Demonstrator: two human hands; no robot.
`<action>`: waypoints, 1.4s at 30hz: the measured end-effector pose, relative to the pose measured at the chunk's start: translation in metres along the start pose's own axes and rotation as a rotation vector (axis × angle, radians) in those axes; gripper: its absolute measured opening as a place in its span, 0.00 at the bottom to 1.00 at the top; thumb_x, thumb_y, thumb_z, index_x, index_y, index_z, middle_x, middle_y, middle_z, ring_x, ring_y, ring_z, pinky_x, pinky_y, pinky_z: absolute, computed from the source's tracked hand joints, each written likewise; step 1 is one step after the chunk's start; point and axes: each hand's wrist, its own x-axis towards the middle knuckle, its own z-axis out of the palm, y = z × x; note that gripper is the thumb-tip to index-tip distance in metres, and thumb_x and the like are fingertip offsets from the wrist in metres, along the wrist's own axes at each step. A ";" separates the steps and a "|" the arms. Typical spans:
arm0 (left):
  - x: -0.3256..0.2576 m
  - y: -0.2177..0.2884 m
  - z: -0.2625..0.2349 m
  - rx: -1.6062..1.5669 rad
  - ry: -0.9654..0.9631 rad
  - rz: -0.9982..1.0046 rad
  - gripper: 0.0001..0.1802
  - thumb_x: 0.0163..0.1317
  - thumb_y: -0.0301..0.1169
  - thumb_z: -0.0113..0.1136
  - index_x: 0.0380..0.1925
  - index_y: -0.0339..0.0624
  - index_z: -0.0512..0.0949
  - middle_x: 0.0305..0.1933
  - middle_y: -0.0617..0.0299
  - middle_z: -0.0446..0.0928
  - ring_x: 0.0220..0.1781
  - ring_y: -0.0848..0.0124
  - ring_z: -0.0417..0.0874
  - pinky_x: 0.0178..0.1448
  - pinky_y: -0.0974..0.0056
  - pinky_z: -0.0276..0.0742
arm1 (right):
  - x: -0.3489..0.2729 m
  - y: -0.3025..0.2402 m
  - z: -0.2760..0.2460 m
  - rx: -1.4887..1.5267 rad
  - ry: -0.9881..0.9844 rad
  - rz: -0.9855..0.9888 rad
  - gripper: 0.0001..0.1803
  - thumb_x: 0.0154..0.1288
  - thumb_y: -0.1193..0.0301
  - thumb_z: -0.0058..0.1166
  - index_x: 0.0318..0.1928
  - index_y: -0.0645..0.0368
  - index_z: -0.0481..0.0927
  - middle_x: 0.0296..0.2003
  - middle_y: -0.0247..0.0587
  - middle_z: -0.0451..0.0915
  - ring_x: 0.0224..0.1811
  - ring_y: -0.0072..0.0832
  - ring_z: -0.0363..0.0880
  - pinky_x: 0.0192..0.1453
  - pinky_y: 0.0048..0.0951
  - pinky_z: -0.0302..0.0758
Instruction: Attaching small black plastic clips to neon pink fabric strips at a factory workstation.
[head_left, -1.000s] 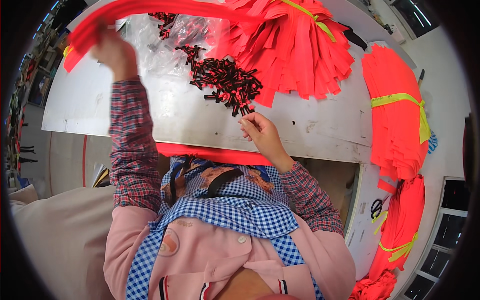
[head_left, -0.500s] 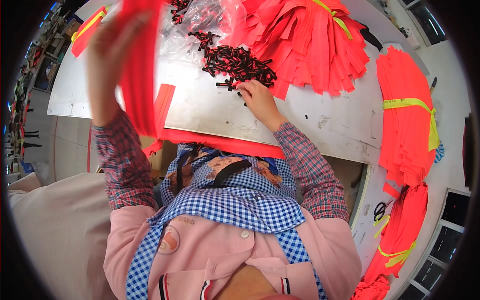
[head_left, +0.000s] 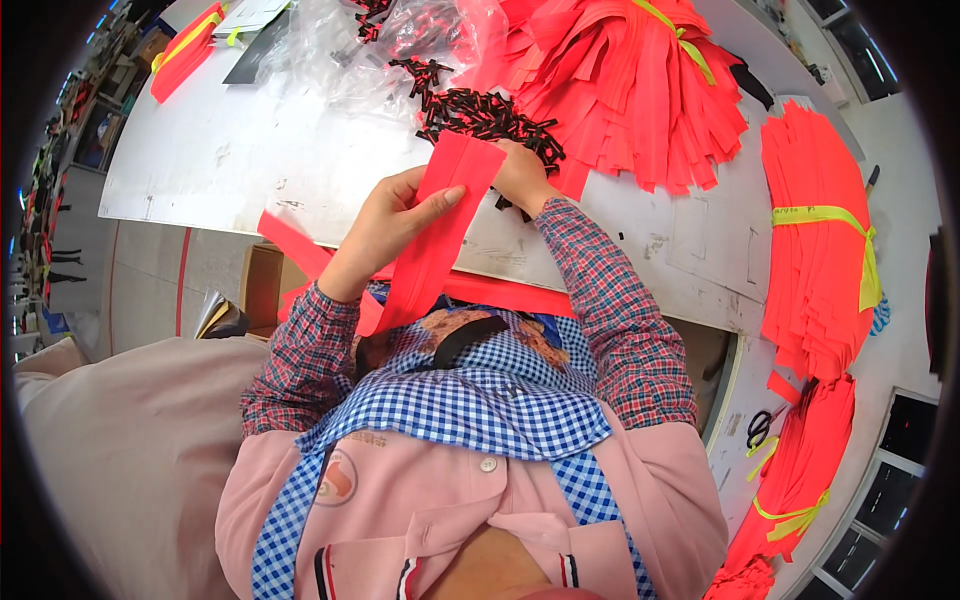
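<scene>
A flat red strip that looks like zipper tape (head_left: 426,262) slants upright in front of me, its lower end near my apron. My left hand (head_left: 388,222) is closed on it, thumb across the front. Just behind its upper right edge is my right hand (head_left: 523,178), fingers curled and partly hidden by the strip; what they hold cannot be made out. Beyond that hand lies a heap of small black-and-red pieces (head_left: 478,112), like zipper pulls, on the white table (head_left: 230,170).
Clear plastic bags (head_left: 335,60) lie behind the heap. A fanned bundle of red strips (head_left: 625,95) is at the back right; tied bundles (head_left: 815,250) line the right side with scissors (head_left: 760,428). More red strips (head_left: 510,292) hang along the table's front edge. An open cardboard box (head_left: 262,285) stands below left.
My left hand has come down and right from the upper left, bringing the red strip in front of my right hand. My right hand has shifted slightly from the heap's near edge.
</scene>
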 end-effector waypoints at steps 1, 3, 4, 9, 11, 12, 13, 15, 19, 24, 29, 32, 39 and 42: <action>-0.001 -0.001 0.001 -0.009 0.002 -0.037 0.17 0.66 0.35 0.60 0.49 0.35 0.77 0.36 0.69 0.80 0.35 0.82 0.78 0.38 0.74 0.76 | -0.001 0.001 -0.001 -0.012 -0.025 0.017 0.09 0.56 0.66 0.56 0.30 0.58 0.81 0.33 0.47 0.79 0.37 0.45 0.81 0.40 0.43 0.77; -0.002 -0.003 0.003 -0.018 0.005 -0.074 0.17 0.66 0.35 0.59 0.49 0.35 0.77 0.36 0.69 0.80 0.35 0.82 0.78 0.37 0.74 0.76 | -0.002 0.002 -0.004 -0.023 0.029 -0.041 0.09 0.55 0.66 0.57 0.27 0.59 0.80 0.32 0.47 0.79 0.36 0.40 0.81 0.39 0.39 0.76; -0.002 -0.004 0.005 -0.018 0.017 -0.070 0.16 0.66 0.35 0.59 0.48 0.35 0.77 0.36 0.69 0.79 0.34 0.83 0.78 0.37 0.74 0.75 | -0.003 0.001 -0.006 -0.020 0.043 -0.069 0.09 0.55 0.66 0.57 0.27 0.59 0.80 0.32 0.47 0.79 0.36 0.40 0.81 0.39 0.39 0.76; 0.000 -0.016 0.016 -0.079 0.083 0.033 0.14 0.67 0.34 0.59 0.46 0.35 0.78 0.36 0.68 0.79 0.36 0.83 0.76 0.39 0.74 0.75 | -0.018 -0.019 -0.031 1.040 -0.011 0.440 0.11 0.66 0.66 0.55 0.41 0.61 0.78 0.31 0.34 0.79 0.34 0.20 0.78 0.38 0.24 0.76; 0.000 -0.020 0.018 -0.052 0.095 0.053 0.14 0.66 0.33 0.59 0.46 0.34 0.78 0.37 0.68 0.79 0.37 0.82 0.76 0.41 0.73 0.74 | -0.035 -0.032 -0.047 1.284 -0.020 0.394 0.12 0.68 0.66 0.52 0.44 0.62 0.77 0.32 0.32 0.79 0.34 0.19 0.77 0.38 0.22 0.76; 0.000 -0.021 0.018 -0.056 0.087 0.044 0.14 0.66 0.33 0.59 0.46 0.34 0.78 0.37 0.68 0.79 0.37 0.82 0.76 0.41 0.73 0.74 | -0.044 -0.039 -0.055 1.544 -0.026 0.309 0.13 0.71 0.67 0.50 0.47 0.63 0.75 0.32 0.30 0.78 0.33 0.17 0.76 0.38 0.20 0.76; 0.000 -0.023 0.019 -0.062 0.075 0.033 0.14 0.66 0.33 0.59 0.46 0.34 0.78 0.37 0.68 0.79 0.37 0.82 0.76 0.42 0.74 0.73 | -0.051 -0.046 -0.062 1.626 -0.044 0.302 0.12 0.71 0.66 0.49 0.45 0.63 0.75 0.31 0.30 0.76 0.30 0.18 0.74 0.36 0.21 0.75; 0.000 -0.024 0.020 -0.068 0.061 0.024 0.14 0.66 0.33 0.59 0.47 0.34 0.77 0.37 0.68 0.79 0.37 0.82 0.75 0.42 0.74 0.73 | -0.064 -0.059 -0.071 1.691 -0.025 0.386 0.12 0.72 0.66 0.48 0.44 0.62 0.75 0.30 0.30 0.74 0.29 0.18 0.74 0.35 0.22 0.75; -0.001 -0.026 0.023 -0.046 0.041 0.008 0.15 0.67 0.32 0.58 0.49 0.35 0.77 0.39 0.68 0.79 0.38 0.82 0.76 0.43 0.73 0.74 | -0.077 -0.078 -0.075 1.743 0.027 0.381 0.13 0.73 0.62 0.46 0.42 0.60 0.75 0.28 0.29 0.72 0.27 0.17 0.72 0.32 0.23 0.73; -0.008 -0.024 0.030 -0.013 0.047 0.059 0.17 0.67 0.31 0.58 0.53 0.34 0.74 0.42 0.66 0.79 0.42 0.81 0.77 0.47 0.73 0.74 | -0.085 -0.088 -0.074 1.435 0.041 0.339 0.13 0.73 0.63 0.48 0.45 0.60 0.76 0.30 0.31 0.72 0.28 0.19 0.71 0.34 0.24 0.72; -0.012 -0.017 0.031 0.141 0.094 0.133 0.20 0.65 0.30 0.59 0.55 0.34 0.74 0.38 0.59 0.81 0.39 0.77 0.79 0.45 0.69 0.76 | -0.091 -0.091 -0.084 1.339 -0.004 0.269 0.13 0.72 0.65 0.49 0.44 0.62 0.76 0.26 0.30 0.73 0.26 0.17 0.72 0.33 0.21 0.72; -0.015 -0.015 0.032 0.151 0.082 0.143 0.20 0.64 0.29 0.59 0.55 0.34 0.74 0.36 0.58 0.82 0.38 0.77 0.79 0.45 0.68 0.77 | -0.094 -0.091 -0.091 1.153 -0.010 0.263 0.12 0.71 0.65 0.51 0.41 0.64 0.76 0.24 0.29 0.72 0.24 0.16 0.71 0.31 0.19 0.71; -0.012 -0.015 0.039 0.178 0.047 0.255 0.16 0.66 0.28 0.57 0.52 0.35 0.76 0.38 0.58 0.82 0.40 0.77 0.79 0.44 0.69 0.76 | -0.100 -0.090 -0.096 0.852 -0.071 0.263 0.10 0.69 0.67 0.54 0.38 0.63 0.76 0.25 0.28 0.72 0.24 0.13 0.69 0.28 0.16 0.68; -0.010 -0.015 0.039 0.202 0.021 0.218 0.15 0.68 0.27 0.54 0.52 0.32 0.76 0.43 0.61 0.81 0.45 0.78 0.77 0.50 0.72 0.74 | -0.102 -0.093 -0.093 0.883 -0.075 0.220 0.08 0.69 0.69 0.54 0.38 0.62 0.76 0.25 0.26 0.71 0.23 0.12 0.68 0.27 0.15 0.67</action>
